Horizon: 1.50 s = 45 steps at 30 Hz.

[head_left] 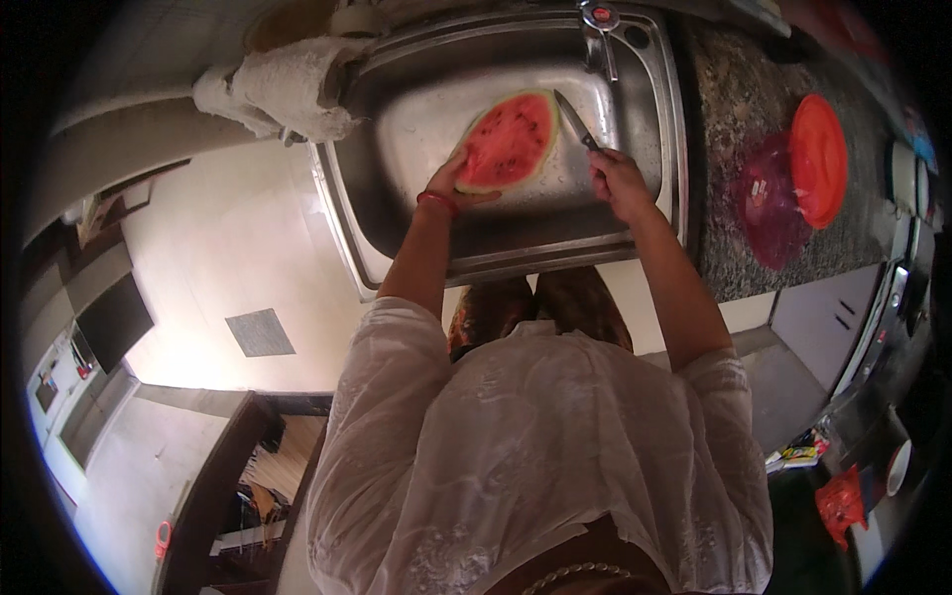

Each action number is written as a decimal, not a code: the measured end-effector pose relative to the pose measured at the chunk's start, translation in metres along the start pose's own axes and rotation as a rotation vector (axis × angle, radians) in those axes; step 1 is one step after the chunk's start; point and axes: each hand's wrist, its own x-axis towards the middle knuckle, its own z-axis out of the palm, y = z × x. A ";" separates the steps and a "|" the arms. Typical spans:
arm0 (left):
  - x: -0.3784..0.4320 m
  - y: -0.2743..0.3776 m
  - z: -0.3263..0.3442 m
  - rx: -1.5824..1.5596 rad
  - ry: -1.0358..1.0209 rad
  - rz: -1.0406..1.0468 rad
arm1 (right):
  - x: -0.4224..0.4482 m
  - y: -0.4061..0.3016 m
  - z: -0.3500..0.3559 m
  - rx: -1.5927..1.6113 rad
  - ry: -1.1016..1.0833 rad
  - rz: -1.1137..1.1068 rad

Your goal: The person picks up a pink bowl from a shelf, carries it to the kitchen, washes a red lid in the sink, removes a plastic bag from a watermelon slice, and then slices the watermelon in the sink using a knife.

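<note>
Over the stainless steel sink, my left hand holds a cut piece of watermelon by its lower left edge. The red flesh with dark seeds faces up, with a pale green rind around it. My right hand grips the dark handle of a kitchen knife. Its blade points up and to the left, and the tip is close beside the upper right edge of the watermelon. Whether blade and rind touch, I cannot tell. Water drops dot the sink's bottom.
A metal faucet reaches over the sink's back right. A whitish cloth hangs at the upper left. On the stone counter at the right are a red plastic plate and a translucent purple-pink item.
</note>
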 end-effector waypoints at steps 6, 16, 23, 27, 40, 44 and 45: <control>0.005 0.000 -0.001 0.083 0.073 0.122 | 0.021 -0.007 0.001 -0.096 -0.045 0.013; -0.016 -0.009 0.033 0.352 0.365 0.675 | 0.044 -0.009 -0.002 -0.417 -0.002 -0.168; -0.020 -0.020 0.051 0.257 0.401 0.787 | 0.003 -0.028 0.012 -1.060 0.085 -0.461; -0.017 -0.022 0.052 0.205 0.442 0.776 | 0.009 -0.033 0.031 -1.006 0.008 -0.452; -0.015 -0.021 0.041 0.275 0.373 0.796 | 0.024 -0.023 0.062 -1.179 0.047 -0.447; -0.020 -0.019 0.056 0.193 0.386 0.800 | 0.027 -0.026 0.073 -1.192 0.019 -0.415; -0.022 -0.019 0.058 0.163 0.399 0.802 | 0.030 -0.028 0.075 -1.195 0.014 -0.379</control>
